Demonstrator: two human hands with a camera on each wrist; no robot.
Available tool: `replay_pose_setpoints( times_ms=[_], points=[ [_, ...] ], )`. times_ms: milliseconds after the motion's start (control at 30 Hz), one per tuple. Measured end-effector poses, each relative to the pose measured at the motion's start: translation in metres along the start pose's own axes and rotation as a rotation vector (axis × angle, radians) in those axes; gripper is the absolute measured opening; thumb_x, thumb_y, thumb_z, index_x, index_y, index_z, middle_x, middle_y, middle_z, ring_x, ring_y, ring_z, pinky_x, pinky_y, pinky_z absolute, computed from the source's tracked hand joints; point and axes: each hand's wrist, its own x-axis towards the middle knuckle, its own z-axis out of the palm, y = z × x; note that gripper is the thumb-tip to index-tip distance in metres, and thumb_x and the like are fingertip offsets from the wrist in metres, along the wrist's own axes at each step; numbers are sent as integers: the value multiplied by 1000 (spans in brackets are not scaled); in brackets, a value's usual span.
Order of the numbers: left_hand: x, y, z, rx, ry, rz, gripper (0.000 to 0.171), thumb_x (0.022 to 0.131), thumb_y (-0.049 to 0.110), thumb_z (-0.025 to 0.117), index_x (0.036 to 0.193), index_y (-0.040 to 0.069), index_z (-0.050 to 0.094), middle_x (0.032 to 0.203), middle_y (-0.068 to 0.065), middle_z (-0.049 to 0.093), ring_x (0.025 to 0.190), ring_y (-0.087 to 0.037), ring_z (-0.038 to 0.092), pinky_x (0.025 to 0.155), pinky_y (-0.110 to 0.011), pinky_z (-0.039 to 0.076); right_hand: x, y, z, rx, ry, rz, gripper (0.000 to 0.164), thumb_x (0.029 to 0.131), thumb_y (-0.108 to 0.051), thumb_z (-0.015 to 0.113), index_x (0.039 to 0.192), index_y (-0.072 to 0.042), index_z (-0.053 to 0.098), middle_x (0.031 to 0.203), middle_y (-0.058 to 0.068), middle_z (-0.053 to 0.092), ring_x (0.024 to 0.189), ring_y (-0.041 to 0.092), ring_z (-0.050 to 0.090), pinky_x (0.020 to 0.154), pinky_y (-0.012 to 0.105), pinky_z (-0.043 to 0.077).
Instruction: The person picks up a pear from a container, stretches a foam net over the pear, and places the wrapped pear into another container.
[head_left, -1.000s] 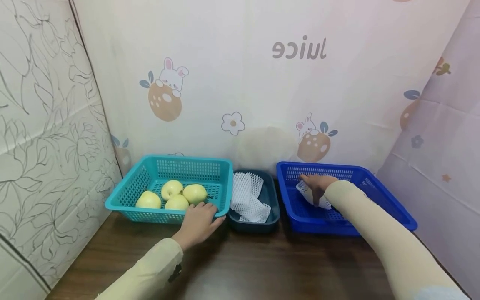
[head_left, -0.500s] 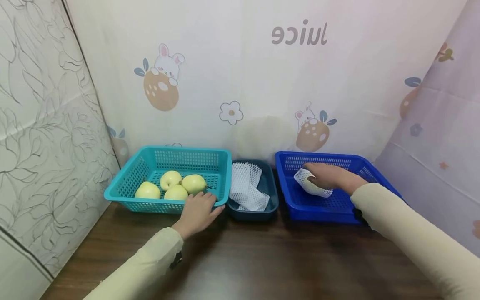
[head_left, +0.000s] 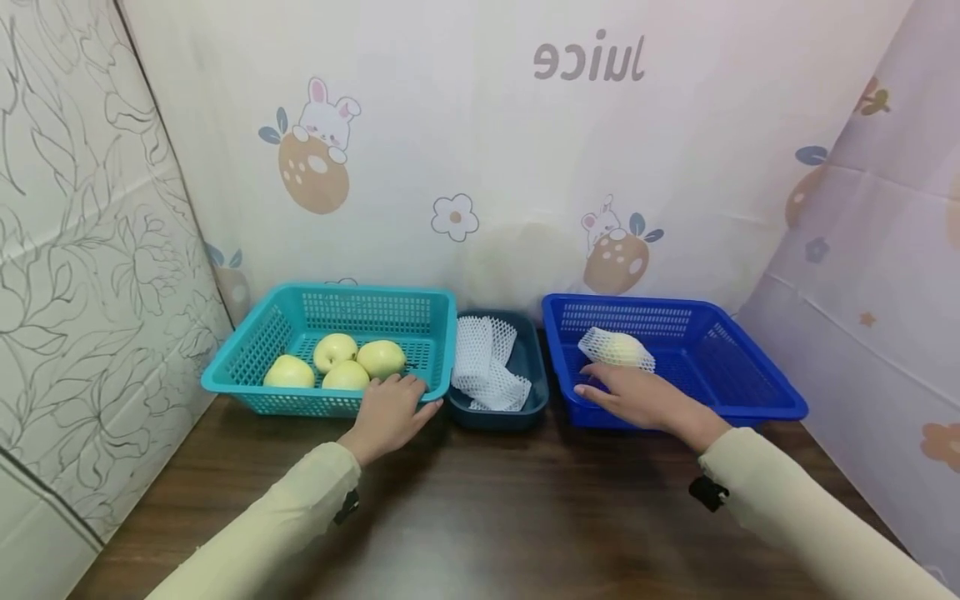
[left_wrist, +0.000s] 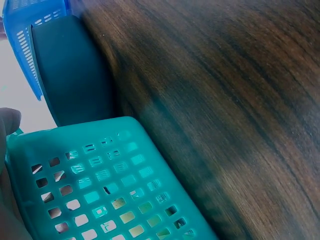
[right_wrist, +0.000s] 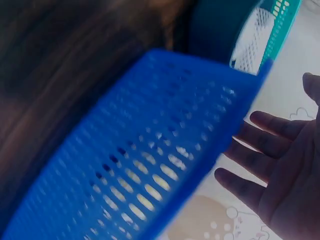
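My left hand (head_left: 386, 419) grips the near right corner of the teal basket (head_left: 247, 390), its fingers curled over the rim. Several round yellow-green fruits (head_left: 288, 372), like apples or pears, sit inside, just beyond those fingers. Over the near left rim of the blue basket (head_left: 750, 354) is my right hand (head_left: 633, 398), holding nothing, fingers stretched and spread in the right wrist view. Past its fingertips, one such fruit lies in the blue basket in a white foam net sleeve (head_left: 618, 348), with the sleeve's loose end pointing left.
Between the two baskets stands a small dark teal tub (head_left: 531, 367) with white foam net sleeves (head_left: 480, 367) in it. All three containers are on a dark wooden table (head_left: 495, 517), close to the patterned curtain (head_left: 390, 150) behind.
My right hand has let go of the net-wrapped fruit and drawn back toward me to the blue basket's near rim. The left hand keeps its place. The head view has shifted slightly.
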Motion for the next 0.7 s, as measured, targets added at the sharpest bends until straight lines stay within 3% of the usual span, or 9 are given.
replay_pose_setpoints(
  times_ms=[233, 333, 467, 700],
  points=[
    [-1, -2, 1, -5, -9, -9, 35, 94, 43, 54, 96, 11, 67, 95, -3, 66, 84, -23, 58, 69, -41, 44, -1, -3, 27, -86, 111, 2, 62, 97, -54, 41, 122, 0, 60, 112, 16, 65, 100, 31, 62, 85, 50, 48],
    [-1, -1, 1, -7, -8, -9, 35, 94, 43, 55, 96, 11, 67, 95, -3, 66, 84, -23, 58, 70, -42, 45, 1, -3, 38, -119, 149, 6, 56, 97, -52, 43, 114, -3, 63, 94, 8, 67, 82, 23, 63, 75, 45, 52],
    [-1, -1, 1, -1, -16, -13, 35, 94, 44, 55, 96, 11, 67, 96, -3, 66, 85, -23, 58, 71, -42, 45, 2, -3, 53, -170, 226, -2, 41, 97, -46, 48, 100, -7, 63, 71, -2, 57, 63, 14, 54, 59, 37, 50],
    [0, -1, -1, -36, -52, -4, 40, 94, 46, 54, 104, 9, 67, 102, -5, 66, 91, -24, 58, 76, -44, 46, 4, 6, 73, -254, 426, -43, 32, 98, -39, 50, 80, -13, 56, 60, -4, 43, 55, 16, 48, 46, 32, 37]
  ],
)
